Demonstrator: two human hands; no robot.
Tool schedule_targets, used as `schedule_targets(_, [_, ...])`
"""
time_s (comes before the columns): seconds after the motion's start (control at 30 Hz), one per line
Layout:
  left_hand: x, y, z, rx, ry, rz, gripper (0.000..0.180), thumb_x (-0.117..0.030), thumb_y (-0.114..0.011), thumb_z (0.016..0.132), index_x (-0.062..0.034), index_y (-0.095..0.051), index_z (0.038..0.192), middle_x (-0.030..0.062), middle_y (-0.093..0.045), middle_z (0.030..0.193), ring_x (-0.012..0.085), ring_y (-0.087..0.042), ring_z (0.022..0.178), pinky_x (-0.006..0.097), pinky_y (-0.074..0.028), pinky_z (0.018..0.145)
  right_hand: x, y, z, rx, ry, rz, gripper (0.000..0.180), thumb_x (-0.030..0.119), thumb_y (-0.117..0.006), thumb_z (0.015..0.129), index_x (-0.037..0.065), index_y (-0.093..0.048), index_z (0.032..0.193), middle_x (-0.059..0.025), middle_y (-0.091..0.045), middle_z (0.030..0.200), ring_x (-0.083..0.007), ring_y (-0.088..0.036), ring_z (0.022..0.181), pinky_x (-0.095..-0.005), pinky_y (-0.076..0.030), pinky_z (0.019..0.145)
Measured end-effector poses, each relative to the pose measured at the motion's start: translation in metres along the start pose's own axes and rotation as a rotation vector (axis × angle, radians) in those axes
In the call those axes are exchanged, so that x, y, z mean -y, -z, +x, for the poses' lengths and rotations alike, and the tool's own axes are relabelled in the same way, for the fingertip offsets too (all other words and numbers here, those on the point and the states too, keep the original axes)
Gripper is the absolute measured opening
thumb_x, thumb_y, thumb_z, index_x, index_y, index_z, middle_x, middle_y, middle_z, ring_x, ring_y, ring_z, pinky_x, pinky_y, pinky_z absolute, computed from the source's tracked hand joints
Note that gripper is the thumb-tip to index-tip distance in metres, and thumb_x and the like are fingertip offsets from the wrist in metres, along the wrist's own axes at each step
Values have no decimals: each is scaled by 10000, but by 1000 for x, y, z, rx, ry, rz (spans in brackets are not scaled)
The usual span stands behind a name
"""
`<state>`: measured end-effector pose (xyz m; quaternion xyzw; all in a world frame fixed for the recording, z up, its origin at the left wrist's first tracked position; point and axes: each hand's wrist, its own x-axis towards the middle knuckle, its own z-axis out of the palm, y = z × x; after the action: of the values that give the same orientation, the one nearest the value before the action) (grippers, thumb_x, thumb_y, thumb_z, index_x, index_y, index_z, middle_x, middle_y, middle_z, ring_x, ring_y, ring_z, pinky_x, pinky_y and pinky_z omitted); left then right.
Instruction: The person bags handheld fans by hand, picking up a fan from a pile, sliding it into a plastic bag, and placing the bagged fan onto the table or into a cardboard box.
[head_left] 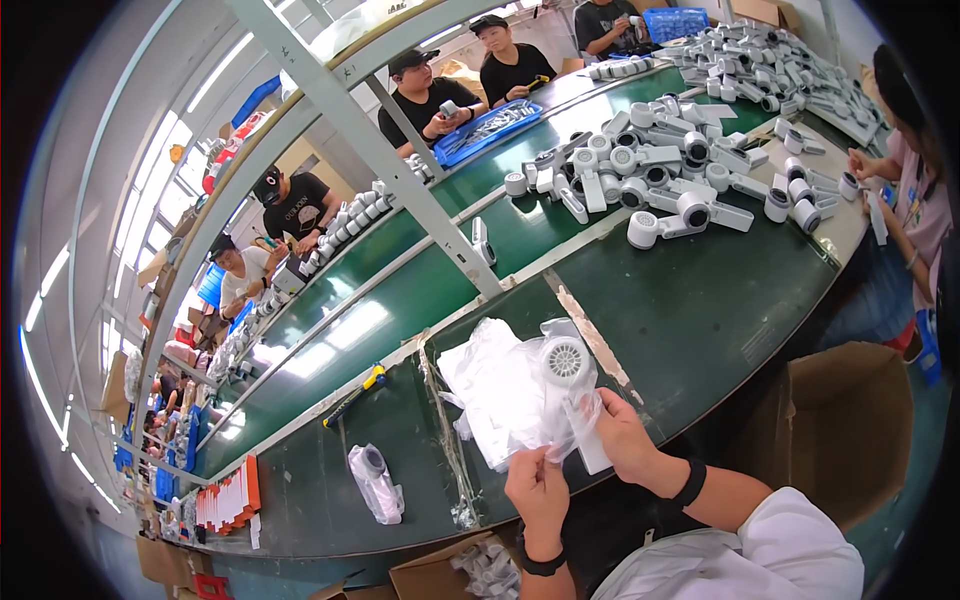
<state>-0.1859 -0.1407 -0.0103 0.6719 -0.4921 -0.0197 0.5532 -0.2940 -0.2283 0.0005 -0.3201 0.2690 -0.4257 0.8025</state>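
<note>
Near the table edge, both my hands are at a clear plastic bag (580, 412) with a white handheld fan (566, 360) in it, its round grille facing up. My left hand (538, 490) pinches the bag's lower edge between thumb and fingers. On the other side, my right hand (625, 440) has its fingers closed on the bag beside the fan's handle; some fingertips are hidden by film. Under and left of the fan lies a stack of thin white plastic bags (490, 385). Farther left rests another bagged device (375, 483).
A yellow-and-black tool (355, 395) lies left on the dark green table (690, 330). Many grey-white fans (650, 160) are heaped beyond, next to a green conveyor (400, 290). A metal post (385, 150) rises in front. An open cardboard box (840, 430) stands right; co-workers sit around.
</note>
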Motion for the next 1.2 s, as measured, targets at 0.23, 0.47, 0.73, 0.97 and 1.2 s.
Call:
schedule_targets(0.23, [9, -5, -20, 225, 32, -103, 70, -21, -655, 837, 3, -623, 895, 65, -554, 696, 106, -522, 569, 252, -431, 543, -14, 5, 5, -82, 92, -96, 198, 245, -548, 989, 53, -558, 1035, -7, -610, 945, -60, -554, 825, -234, -465, 723])
schedule_targets(0.47, [20, 3, -20, 336, 66, -186, 226, 19, -688, 791, -8, -622, 1005, 61, -588, 744, 75, -532, 620, 254, -444, 545, -16, 4, 3, -66, 157, -124, 225, 237, -570, 977, 45, -538, 1090, -8, -601, 955, -58, -552, 843, -231, -467, 739])
schedule_targets(0.73, [14, -2, -28, 357, 459, -624, 382, -26, -638, 865, 38, -522, 1223, 45, -628, 1047, 107, -606, 892, 245, -511, 750, -16, -5, -6, -2, 361, -306, 285, 188, -576, 968, 29, -475, 1182, -27, -599, 1002, -67, -559, 877, -229, -472, 753])
schedule_targets(0.97, [25, 4, -35, 125, 591, -939, 372, -184, -650, 914, 22, -534, 1201, 91, -651, 1083, 184, -655, 912, 303, -552, 779, 2, 2, 0, -56, 547, -537, 177, 114, -590, 932, -13, -616, 1053, -35, -629, 817, -61, -555, 709, -227, -461, 638])
schedule_targets(1.2, [18, 4, -26, -98, 470, -1036, 461, -256, -642, 928, 24, -478, 1256, 126, -637, 1123, 226, -658, 949, 335, -562, 794, -12, 14, -18, 70, 665, -793, 152, 64, -640, 866, -13, -671, 993, -87, -633, 754, -96, -554, 583, -233, -447, 539])
